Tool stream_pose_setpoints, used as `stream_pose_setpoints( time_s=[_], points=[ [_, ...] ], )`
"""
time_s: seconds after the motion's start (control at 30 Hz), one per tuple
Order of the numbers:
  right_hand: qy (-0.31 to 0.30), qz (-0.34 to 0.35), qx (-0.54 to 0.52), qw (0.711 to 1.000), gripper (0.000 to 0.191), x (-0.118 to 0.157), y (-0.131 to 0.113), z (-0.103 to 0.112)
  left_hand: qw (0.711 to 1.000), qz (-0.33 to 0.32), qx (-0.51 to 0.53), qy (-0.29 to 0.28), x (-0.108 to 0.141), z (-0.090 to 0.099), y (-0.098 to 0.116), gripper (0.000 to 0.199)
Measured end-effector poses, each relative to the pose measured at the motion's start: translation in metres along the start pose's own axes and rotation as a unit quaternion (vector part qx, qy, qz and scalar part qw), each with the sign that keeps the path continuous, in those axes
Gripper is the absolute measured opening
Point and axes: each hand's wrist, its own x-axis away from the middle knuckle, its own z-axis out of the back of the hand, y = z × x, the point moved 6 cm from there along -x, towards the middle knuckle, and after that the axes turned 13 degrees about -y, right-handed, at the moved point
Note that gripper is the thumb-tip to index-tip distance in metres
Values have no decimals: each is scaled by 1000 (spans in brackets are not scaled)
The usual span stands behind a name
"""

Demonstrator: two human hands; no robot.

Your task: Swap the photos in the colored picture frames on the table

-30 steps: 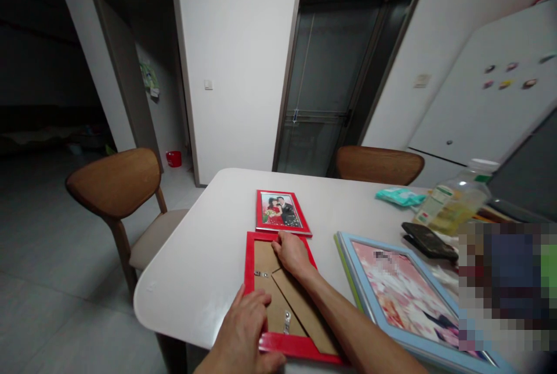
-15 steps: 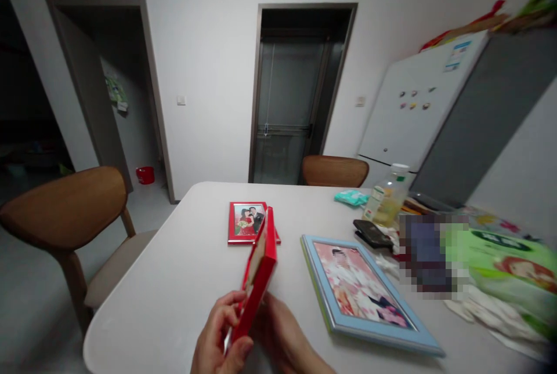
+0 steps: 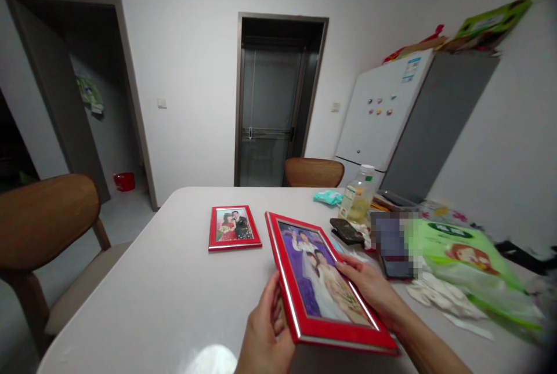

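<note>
A red picture frame point(image 3: 324, 281) with a wedding photo on a purple background is held tilted above the table. My left hand point(image 3: 267, 330) grips its left edge, with fingers curled behind it. My right hand point(image 3: 372, 287) closes on the opposite edge, the thumb over the front rim. Beyond them, a smaller red picture frame point(image 3: 234, 228) with a photo of a couple lies face up. The held frame covers most of what lies beneath it; only a pale blue bit shows near my right thumb.
On the right side of the table point(image 3: 174, 304) are a bottle point(image 3: 357, 194), a teal packet point(image 3: 328, 197), a black phone-like item point(image 3: 347, 230), a green package point(image 3: 465, 249) and whitish gloves point(image 3: 446, 296). Wooden chairs stand at the left point(image 3: 56, 229) and far side point(image 3: 314, 173).
The held red frame has turned from edge-on to photo side up and moved right, now covering the light blue frame. My right hand has come round to its right edge. The view has shifted right.
</note>
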Motion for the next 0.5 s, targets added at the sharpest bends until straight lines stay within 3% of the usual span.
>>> stream_pose_setpoints(
  time_s=[0.1,0.2,0.37,0.5],
  points=[
    [62,-20,137,988,32,-9,2,48,997,48,-4,-68,-19,-20,-22,68],
    [102,-37,275,955,33,-20,6,81,989,66,-91,-92,-31,-23,-34,62],
    [144,-32,435,888,42,-28,3,97,949,70,-297,-81,-33,-8,-46,65],
    [164,-19,445,880,48,-15,8,97,930,102,-342,-87,-23,-2,-51,68]
  ],
)
